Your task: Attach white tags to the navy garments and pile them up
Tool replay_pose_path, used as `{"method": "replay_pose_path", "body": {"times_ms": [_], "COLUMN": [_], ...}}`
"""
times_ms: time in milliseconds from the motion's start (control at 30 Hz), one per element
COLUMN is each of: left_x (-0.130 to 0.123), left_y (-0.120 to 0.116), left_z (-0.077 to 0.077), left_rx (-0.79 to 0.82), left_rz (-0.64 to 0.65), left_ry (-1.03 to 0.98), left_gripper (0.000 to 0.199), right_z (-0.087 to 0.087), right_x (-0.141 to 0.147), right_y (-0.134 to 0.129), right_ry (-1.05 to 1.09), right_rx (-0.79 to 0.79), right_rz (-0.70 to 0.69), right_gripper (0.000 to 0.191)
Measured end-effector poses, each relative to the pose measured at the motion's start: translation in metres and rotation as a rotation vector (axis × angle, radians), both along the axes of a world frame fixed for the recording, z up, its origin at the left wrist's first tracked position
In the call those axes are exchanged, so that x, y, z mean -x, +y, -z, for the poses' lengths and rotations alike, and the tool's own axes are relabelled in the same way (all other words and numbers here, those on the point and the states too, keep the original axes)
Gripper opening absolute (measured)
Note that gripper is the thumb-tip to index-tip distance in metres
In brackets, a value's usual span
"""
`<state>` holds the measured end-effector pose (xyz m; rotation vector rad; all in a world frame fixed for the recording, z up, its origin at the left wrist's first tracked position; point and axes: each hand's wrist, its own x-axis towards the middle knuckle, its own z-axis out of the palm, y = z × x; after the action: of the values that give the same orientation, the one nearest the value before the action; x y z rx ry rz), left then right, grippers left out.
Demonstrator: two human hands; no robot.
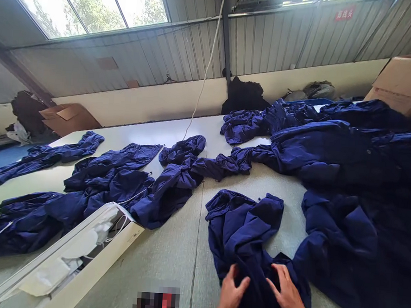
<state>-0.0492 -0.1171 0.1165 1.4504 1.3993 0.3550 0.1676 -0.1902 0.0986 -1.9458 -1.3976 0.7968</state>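
A dark blue garment [246, 226] lies rumpled on the pale table [172, 249], stretching toward the bottom edge of the view. On its left side rests my left hand [232, 290], thumb and fingers apart, touching the cloth. My right hand [286, 289] is on the right part of the same garment, its thumb spread from the fingers. Neither hand is closed round the fabric. A large heap of dark blue garments [347, 227] lies just right of my right hand.
More blue garments [114, 171] spread across the left and middle of the table. A long white open box [98, 254] with papers and cords stands at lower left. A cord [208, 66] hangs at the centre. Cardboard boxes [403, 82] stand beyond the table.
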Motion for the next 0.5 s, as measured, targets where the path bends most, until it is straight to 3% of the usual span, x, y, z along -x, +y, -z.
{"method": "replay_pose_path", "body": {"times_ms": [67, 167, 267, 367, 500], "left_x": [-0.020, -0.022, 0.001, 0.025, 0.034], "left_y": [-0.015, -0.030, -0.036, -0.042, -0.056], "left_z": [0.019, 0.032, 0.030, 0.027, 0.038], "left_rx": [-0.008, -0.083, -0.093, -0.086, -0.073], "left_rz": [0.083, 0.163, 0.227, 0.264, 0.290], "left_ry": [0.091, 0.123, 0.005, -0.074, -0.079], "left_gripper": [0.069, 0.059, 0.052, 0.051, 0.060], "right_z": [0.018, 0.026, 0.017, 0.004, -0.010], "right_x": [0.002, 0.006, 0.014, 0.032, 0.058], "right_y": [0.005, 0.000, -0.007, -0.006, 0.015], "right_ry": [-0.021, 0.026, -0.022, -0.258, -0.552], "right_rx": [0.065, 0.161, 0.225, 0.287, 0.173], "right_rz": [-0.022, -0.090, -0.046, 0.014, -0.030], "right_gripper": [0.067, 0.082, 0.093, 0.099, 0.085]}}
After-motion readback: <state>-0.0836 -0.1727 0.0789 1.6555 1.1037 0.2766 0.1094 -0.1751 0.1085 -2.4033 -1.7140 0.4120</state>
